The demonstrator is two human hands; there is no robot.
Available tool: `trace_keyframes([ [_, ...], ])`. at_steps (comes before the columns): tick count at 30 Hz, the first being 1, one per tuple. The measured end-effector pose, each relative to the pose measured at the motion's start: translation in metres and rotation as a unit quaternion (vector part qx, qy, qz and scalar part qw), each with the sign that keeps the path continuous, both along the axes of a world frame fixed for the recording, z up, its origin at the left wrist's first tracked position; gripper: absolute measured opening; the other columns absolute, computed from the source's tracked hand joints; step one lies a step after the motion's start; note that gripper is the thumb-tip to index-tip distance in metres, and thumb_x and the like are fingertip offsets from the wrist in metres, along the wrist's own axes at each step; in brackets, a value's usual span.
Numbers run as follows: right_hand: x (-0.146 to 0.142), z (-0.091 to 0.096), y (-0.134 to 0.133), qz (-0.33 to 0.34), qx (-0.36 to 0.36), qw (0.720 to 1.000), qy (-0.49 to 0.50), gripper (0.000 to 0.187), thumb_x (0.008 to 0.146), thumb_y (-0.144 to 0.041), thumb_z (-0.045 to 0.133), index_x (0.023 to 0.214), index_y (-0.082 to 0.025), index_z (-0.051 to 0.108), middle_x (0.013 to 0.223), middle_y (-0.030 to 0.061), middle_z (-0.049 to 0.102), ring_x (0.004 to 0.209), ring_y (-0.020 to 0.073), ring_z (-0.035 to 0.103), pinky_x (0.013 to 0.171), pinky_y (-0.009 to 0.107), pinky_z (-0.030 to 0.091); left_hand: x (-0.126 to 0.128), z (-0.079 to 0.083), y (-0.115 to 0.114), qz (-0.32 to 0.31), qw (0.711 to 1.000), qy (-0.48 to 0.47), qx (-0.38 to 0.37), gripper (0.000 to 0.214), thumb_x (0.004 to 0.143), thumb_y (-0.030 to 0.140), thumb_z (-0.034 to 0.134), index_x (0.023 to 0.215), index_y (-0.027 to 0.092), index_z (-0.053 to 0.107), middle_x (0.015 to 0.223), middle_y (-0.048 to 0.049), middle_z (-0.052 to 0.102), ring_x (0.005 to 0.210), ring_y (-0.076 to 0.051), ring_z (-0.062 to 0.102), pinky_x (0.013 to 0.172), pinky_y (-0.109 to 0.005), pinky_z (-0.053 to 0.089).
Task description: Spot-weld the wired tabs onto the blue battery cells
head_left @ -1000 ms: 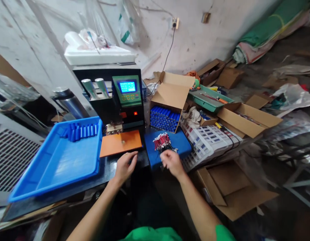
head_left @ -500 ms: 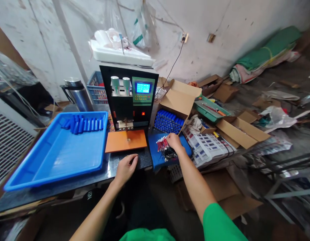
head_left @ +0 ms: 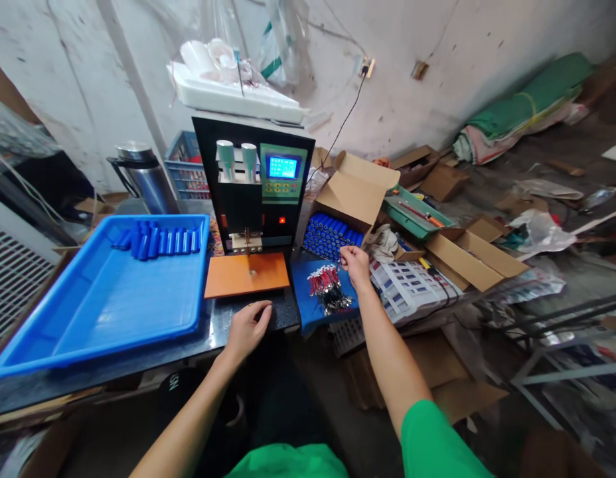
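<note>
My right hand [head_left: 356, 267] is closed in a pinch just right of a bundle of short red and black wire leads [head_left: 328, 289] with white ends. Whatever sits between its fingertips is too small to make out. The leads lie on a blue cloth-like surface [head_left: 308, 317], in front of a cardboard box packed with blue cylindrical battery cells [head_left: 332, 234]. At the front edge of the dark worktop rests my left hand [head_left: 248, 326], thumb and forefinger apart, seemingly holding nothing. Beyond it are an orange board [head_left: 245, 275] and a black spot welder [head_left: 248, 206] with a lit display.
On the left stands a blue tray [head_left: 103, 312] with several blue cells [head_left: 161, 240] at its back. A steel flask [head_left: 146, 176] and a blue crate [head_left: 186, 169] are behind. Rightward sit a white woven basket [head_left: 412, 285], a green tray [head_left: 415, 214] and open cartons [head_left: 480, 259].
My right hand has moved from the white ends of the wire leads a little up and right, uncovering the bundle. My left hand stays at the worktop edge. The view has shifted slightly.
</note>
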State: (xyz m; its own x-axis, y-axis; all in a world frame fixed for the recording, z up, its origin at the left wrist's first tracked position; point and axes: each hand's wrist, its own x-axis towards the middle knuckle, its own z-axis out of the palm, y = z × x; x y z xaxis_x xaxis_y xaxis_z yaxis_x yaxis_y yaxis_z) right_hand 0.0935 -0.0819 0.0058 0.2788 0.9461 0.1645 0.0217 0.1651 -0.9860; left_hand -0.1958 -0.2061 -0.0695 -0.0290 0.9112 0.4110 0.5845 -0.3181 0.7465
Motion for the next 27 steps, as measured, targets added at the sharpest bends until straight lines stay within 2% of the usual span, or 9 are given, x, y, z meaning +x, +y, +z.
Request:
trace_keyframes([
  [7,-0.010,0.018,-0.004,-0.029,0.044,0.998,0.017,0.030,0.072,-0.045,0.069,0.079,-0.017,0.060,0.056,-0.0057,0.050,0.046,0.0080,0.041,0.042,0.020,0.032,0.002,0.004,0.000,0.003,1.000,-0.028,-0.006,0.032,0.090,0.044,0.054,0.099,0.020,0.073,0.096,-0.0041,0.077,0.077,-0.018,0.071,0.063,-0.026,0.054],
  [11,-0.019,0.026,-0.001,-0.013,0.044,0.998,0.034,0.028,0.071,-0.043,0.068,0.078,-0.017,0.062,0.060,-0.0036,0.054,0.049,0.0092,0.046,0.044,0.020,0.034,0.003,0.006,-0.003,0.004,0.999,-0.032,0.005,0.032,0.089,0.043,0.053,0.099,0.019,0.073,0.098,-0.0054,0.077,0.081,-0.019,0.072,0.063,-0.026,0.055],
  [14,-0.027,0.027,0.003,0.012,0.023,0.999,-0.038,0.025,0.069,-0.042,0.067,0.071,-0.017,0.064,0.056,-0.0024,0.054,0.051,0.0114,0.047,0.046,0.022,0.035,0.003,0.006,-0.005,0.005,1.000,-0.027,0.011,0.032,0.090,0.043,0.052,0.097,0.020,0.073,0.096,-0.0055,0.077,0.080,-0.019,0.072,0.064,-0.027,0.055],
  [16,-0.033,0.024,0.006,0.021,0.013,0.995,-0.098,0.025,0.066,-0.040,0.068,0.066,-0.016,0.064,0.053,-0.0017,0.055,0.051,0.0124,0.048,0.048,0.024,0.036,0.002,0.006,-0.006,-0.001,1.000,-0.020,0.014,0.032,0.090,0.043,0.052,0.097,0.020,0.073,0.095,-0.0054,0.077,0.082,-0.019,0.072,0.067,-0.028,0.056],
  [18,-0.038,0.017,0.008,0.029,0.003,0.993,-0.112,0.025,0.067,-0.041,0.067,0.065,-0.015,0.065,0.052,-0.0017,0.055,0.050,0.0126,0.047,0.049,0.024,0.036,0.002,0.005,-0.006,-0.007,1.000,-0.010,0.016,0.031,0.091,0.042,0.052,0.097,0.020,0.073,0.095,-0.0055,0.077,0.083,-0.020,0.072,0.069,-0.028,0.056],
  [20,-0.043,0.008,0.008,0.047,-0.011,0.991,-0.122,0.024,0.067,-0.040,0.065,0.065,-0.015,0.066,0.051,-0.0021,0.054,0.049,0.0130,0.048,0.050,0.025,0.037,0.002,0.005,-0.006,-0.009,1.000,0.002,0.016,0.031,0.091,0.042,0.052,0.098,0.020,0.073,0.096,-0.0055,0.077,0.083,-0.020,0.072,0.069,-0.028,0.056],
  [23,-0.050,-0.008,0.003,0.076,-0.027,0.978,-0.191,0.021,0.068,-0.035,0.063,0.059,-0.016,0.064,0.052,-0.0006,0.057,0.054,0.0152,0.053,0.056,0.025,0.040,0.003,0.004,-0.007,-0.009,1.000,0.012,0.010,0.030,0.092,0.041,0.051,0.099,0.020,0.073,0.097,-0.0058,0.076,0.082,-0.019,0.071,0.067,-0.028,0.055],
  [27,-0.054,-0.021,-0.004,0.056,-0.041,0.957,-0.282,0.017,0.068,-0.027,0.060,0.055,-0.018,0.062,0.056,0.0007,0.062,0.061,0.0169,0.058,0.063,0.026,0.042,0.003,0.003,-0.009,-0.008,1.000,0.019,0.006,0.031,0.093,0.041,0.051,0.100,0.021,0.072,0.098,-0.0061,0.076,0.082,-0.019,0.071,0.066,-0.028,0.055],
])
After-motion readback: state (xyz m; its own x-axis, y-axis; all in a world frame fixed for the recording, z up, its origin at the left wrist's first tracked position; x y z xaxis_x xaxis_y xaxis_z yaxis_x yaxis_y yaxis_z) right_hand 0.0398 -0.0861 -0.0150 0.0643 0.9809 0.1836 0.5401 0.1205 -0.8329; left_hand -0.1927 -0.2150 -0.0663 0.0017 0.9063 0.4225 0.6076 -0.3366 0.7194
